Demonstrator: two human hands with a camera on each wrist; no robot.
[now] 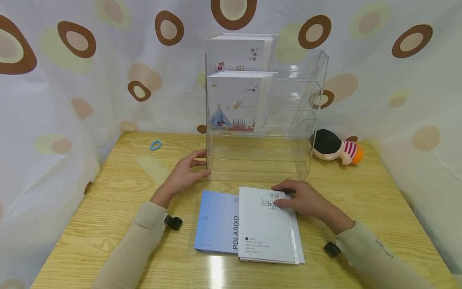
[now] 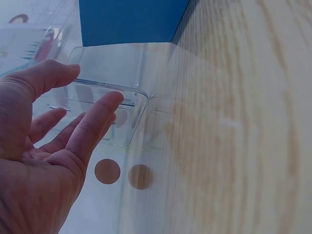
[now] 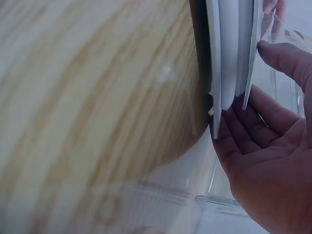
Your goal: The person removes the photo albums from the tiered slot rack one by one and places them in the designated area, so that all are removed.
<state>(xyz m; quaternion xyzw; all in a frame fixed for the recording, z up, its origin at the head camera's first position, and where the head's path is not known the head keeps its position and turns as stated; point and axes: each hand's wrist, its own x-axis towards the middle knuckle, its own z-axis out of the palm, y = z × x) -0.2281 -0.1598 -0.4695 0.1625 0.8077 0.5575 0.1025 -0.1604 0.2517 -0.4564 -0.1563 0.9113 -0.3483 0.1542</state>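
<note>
A white book [image 1: 267,228] with dark Chinese lettering lies partly over a blue book [image 1: 216,222] marked POLAROID on the table. My right hand [image 1: 306,200] grips the white book near its upper right corner, thumb on the cover; in the right wrist view the fingers curl under the book's edge [image 3: 229,53]. At the lower left side of a clear tiered rack [image 1: 260,160] is my left hand [image 1: 185,172], its relaxed fingers right at the side panel. From the left wrist, thumb and fingers stand apart beside the clear plastic, with the blue book [image 2: 131,22] beyond.
Two white books stand in the rack's upper tiers, the front one [image 1: 234,100] with a tent picture. A plush toy [image 1: 335,148] lies right of the rack, a small blue ring [image 1: 155,145] to the left. A patterned curtain [image 1: 108,80] hangs behind the wooden table [image 1: 108,208].
</note>
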